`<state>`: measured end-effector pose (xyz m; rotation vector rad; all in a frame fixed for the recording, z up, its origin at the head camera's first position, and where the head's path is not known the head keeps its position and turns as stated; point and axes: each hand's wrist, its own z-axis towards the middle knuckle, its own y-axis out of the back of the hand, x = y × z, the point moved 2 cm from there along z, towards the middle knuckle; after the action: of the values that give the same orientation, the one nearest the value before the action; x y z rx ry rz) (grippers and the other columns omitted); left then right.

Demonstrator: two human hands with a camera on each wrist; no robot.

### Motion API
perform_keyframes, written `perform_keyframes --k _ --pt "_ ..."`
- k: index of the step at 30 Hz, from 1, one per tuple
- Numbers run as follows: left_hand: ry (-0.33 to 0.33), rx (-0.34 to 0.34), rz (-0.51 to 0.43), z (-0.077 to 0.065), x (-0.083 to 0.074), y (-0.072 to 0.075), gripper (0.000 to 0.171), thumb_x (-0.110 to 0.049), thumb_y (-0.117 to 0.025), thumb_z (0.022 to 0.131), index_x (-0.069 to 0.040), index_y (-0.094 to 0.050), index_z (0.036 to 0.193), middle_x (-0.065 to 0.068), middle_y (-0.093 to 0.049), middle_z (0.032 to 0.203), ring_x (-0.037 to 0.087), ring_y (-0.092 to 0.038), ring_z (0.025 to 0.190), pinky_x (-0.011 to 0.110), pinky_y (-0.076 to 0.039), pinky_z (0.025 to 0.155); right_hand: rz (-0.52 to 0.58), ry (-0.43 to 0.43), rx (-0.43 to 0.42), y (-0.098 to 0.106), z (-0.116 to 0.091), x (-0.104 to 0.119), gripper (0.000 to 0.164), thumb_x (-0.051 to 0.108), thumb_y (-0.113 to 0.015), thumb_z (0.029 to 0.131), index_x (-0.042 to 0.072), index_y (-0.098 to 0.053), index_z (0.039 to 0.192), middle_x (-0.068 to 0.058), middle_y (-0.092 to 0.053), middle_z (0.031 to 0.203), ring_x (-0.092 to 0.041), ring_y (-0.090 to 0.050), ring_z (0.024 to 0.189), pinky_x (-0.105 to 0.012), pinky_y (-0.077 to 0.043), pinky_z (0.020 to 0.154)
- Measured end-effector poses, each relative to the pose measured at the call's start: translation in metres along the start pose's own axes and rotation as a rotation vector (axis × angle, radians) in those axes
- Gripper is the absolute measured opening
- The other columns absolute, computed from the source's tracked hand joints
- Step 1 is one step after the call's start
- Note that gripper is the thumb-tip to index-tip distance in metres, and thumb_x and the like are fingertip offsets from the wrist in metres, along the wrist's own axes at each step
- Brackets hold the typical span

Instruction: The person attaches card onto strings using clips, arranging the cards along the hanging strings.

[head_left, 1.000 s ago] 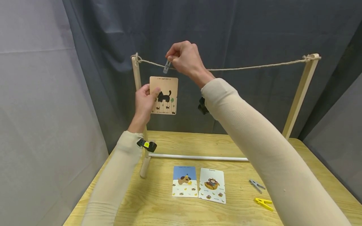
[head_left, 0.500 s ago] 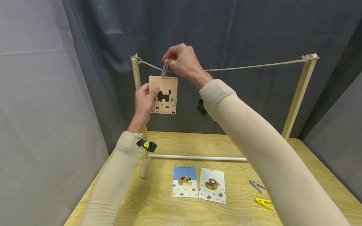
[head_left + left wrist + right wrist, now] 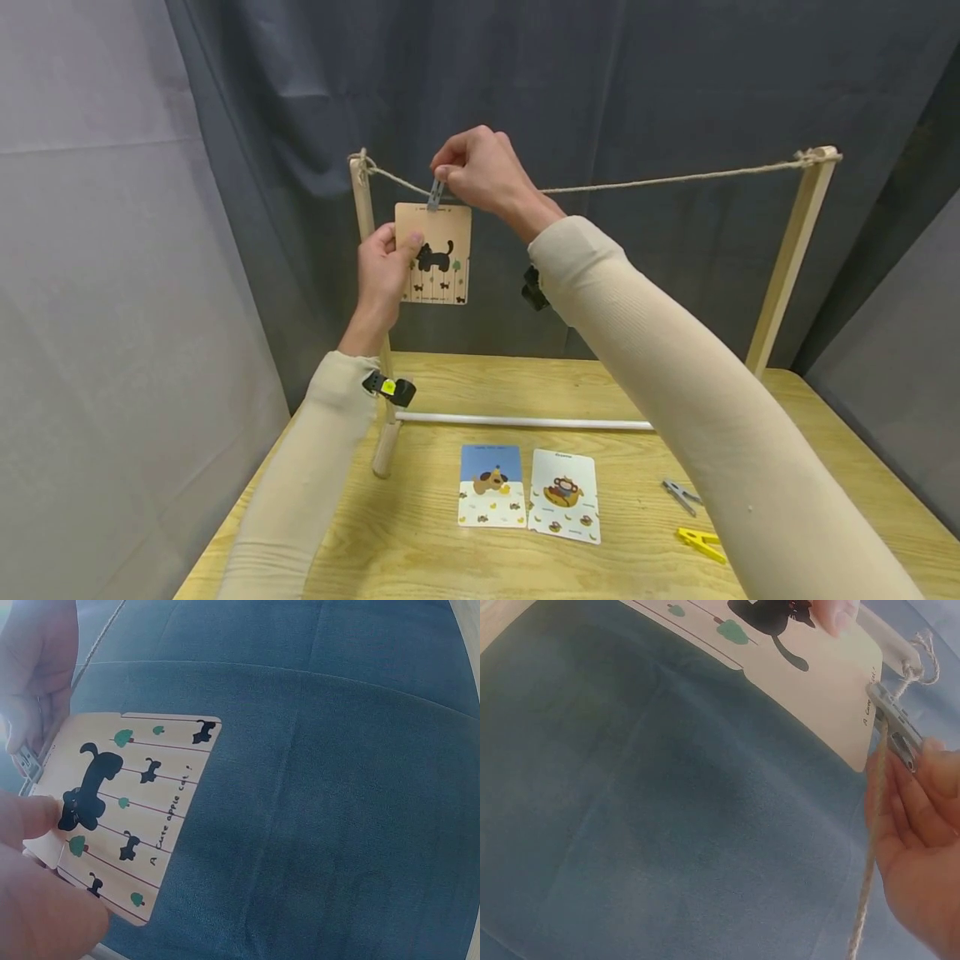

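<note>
My left hand (image 3: 381,271) holds a beige card (image 3: 450,233) with a black cat on it by its left side, thumb across the front. Above it, my right hand (image 3: 491,171) pinches a grey clothespin (image 3: 436,196) by its handles. The pin's tip overlaps the card's top edge, just below the rope (image 3: 660,180). In the right wrist view the clothespin (image 3: 892,720) lies across the card's edge, and the rope (image 3: 870,870) runs up to it. The left wrist view has the card (image 3: 135,795) tilted, with the left thumb pressing near the cat's head.
Wooden posts (image 3: 793,258) hold the rope, with a white bar (image 3: 517,421) low between them. A dog card (image 3: 491,492) and a monkey card (image 3: 564,500) lie on the wooden table (image 3: 420,558). A grey clothespin (image 3: 681,495) and a yellow clothespin (image 3: 701,543) lie to the right.
My right hand has come down and slightly left, bringing the clothespin from above the card onto its top edge. My left hand and the card have barely moved.
</note>
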<state>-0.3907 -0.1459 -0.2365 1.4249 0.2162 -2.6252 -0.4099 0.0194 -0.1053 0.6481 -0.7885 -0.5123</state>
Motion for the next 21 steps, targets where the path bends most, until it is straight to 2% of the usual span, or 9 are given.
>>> perform_keyframes --k 10,21 --pt "-0.005 -0.005 -0.009 0.0005 0.0011 0.0006 0.027 -0.019 -0.065 0.104 0.003 -0.068 0.119 0.019 -0.075 0.110 0.013 -0.071 0.083 0.027 -0.054 0.068 -0.017 -0.047 0.069 -0.0003 0.0004 -0.0003 0.035 0.034 -0.060 0.101 0.018 -0.075 0.128 0.003 -0.073 0.125 -0.010 -0.065 0.104 -0.031 -0.054 0.092" --pt "-0.011 0.020 -0.009 0.0018 0.0039 -0.0002 0.027 -0.019 -0.067 0.102 0.004 -0.067 0.116 0.017 -0.075 0.107 0.012 -0.068 0.083 0.028 -0.052 0.072 -0.006 -0.062 0.085 0.0022 -0.0013 -0.0034 0.037 0.037 -0.059 0.102 0.019 -0.073 0.131 0.004 -0.071 0.129 -0.011 -0.063 0.113 -0.032 -0.052 0.097"
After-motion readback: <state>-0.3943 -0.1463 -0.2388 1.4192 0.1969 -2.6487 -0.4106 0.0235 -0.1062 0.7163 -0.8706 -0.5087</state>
